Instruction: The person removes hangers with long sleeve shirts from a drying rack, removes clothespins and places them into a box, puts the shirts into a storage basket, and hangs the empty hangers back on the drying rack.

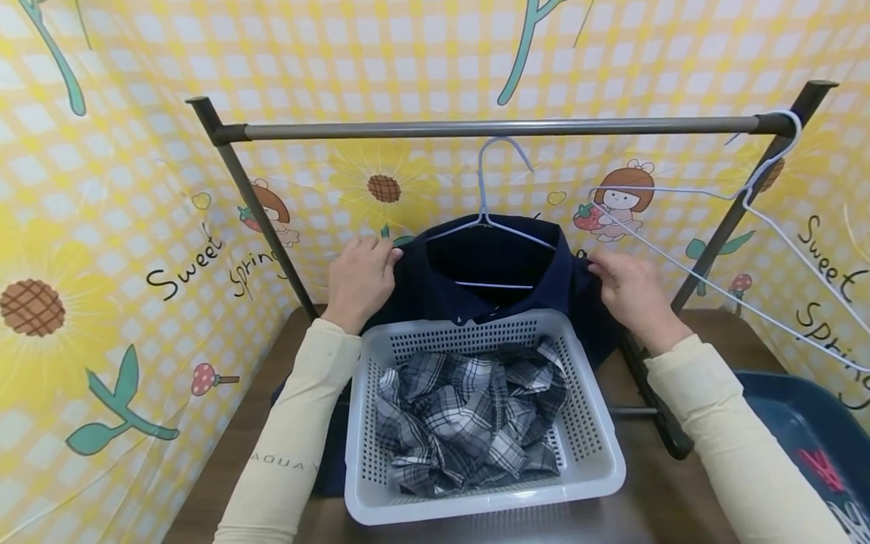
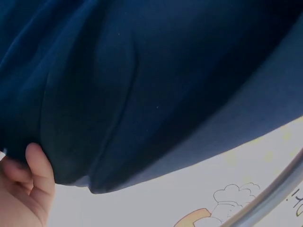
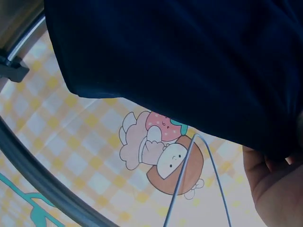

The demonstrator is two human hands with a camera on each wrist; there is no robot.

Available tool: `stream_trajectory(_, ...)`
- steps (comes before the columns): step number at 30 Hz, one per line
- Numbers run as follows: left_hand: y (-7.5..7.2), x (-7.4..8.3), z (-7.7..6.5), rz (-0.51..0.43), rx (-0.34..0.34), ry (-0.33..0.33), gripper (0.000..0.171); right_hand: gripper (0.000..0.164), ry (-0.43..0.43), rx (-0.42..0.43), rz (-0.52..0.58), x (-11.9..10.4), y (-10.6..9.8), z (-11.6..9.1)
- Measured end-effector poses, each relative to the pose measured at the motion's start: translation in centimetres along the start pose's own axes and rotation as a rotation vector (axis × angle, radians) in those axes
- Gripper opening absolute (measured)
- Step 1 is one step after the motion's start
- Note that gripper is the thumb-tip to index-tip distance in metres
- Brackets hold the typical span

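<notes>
A navy collared shirt (image 1: 401, 291) is spread over a pale wire hanger (image 1: 483, 181), whose hook stands just beneath the rack's bar in the head view. My left hand (image 1: 360, 281) pinches the shirt at its left shoulder. At the opposite shoulder, my right hand (image 1: 630, 291) pinches the cloth between thumb and fingers. In the left wrist view, the thumb of the left hand (image 2: 29, 187) lies against the dark fabric. The right wrist view shows the right hand (image 3: 279, 189) at the garment's edge, its fingertips partly hidden by cloth.
A white perforated basket (image 1: 485, 508) holding a crumpled grey plaid garment (image 1: 469, 415) stands before the shirt. The clothes rack's bar (image 1: 408, 130) crosses behind. A second wire hanger (image 1: 751, 189) hangs at its right end. A dark blue tub (image 1: 775, 389) is at lower right.
</notes>
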State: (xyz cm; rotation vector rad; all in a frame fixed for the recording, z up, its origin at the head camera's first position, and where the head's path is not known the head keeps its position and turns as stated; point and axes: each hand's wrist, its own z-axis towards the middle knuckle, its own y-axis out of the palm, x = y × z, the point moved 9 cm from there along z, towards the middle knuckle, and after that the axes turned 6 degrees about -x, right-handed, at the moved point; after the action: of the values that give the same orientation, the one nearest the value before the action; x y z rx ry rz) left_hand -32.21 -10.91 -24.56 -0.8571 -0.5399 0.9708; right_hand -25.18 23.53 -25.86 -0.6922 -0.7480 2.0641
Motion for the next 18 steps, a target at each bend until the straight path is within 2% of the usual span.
stream_trajectory(7,0.0,0.5,0.3,-0.006,-0.014,0.020,0.036,0.005,-0.047,0.039,-0.052,-1.1,-0.2,0.2)
stream_trajectory(11,0.2,2.3,1.1,-0.060,-0.024,0.073,0.034,0.005,-0.118,0.052,-0.096,-2.7,0.3,0.7)
stream_trajectory(14,0.3,3.8,1.6,-0.108,-0.022,0.114,0.032,0.005,-0.161,0.034,-0.085,-4.0,1.1,1.1)
stream_trajectory(18,0.0,4.6,2.2,-0.140,0.010,0.100,0.032,0.006,-0.157,0.020,-0.039,-4.7,1.6,1.4)
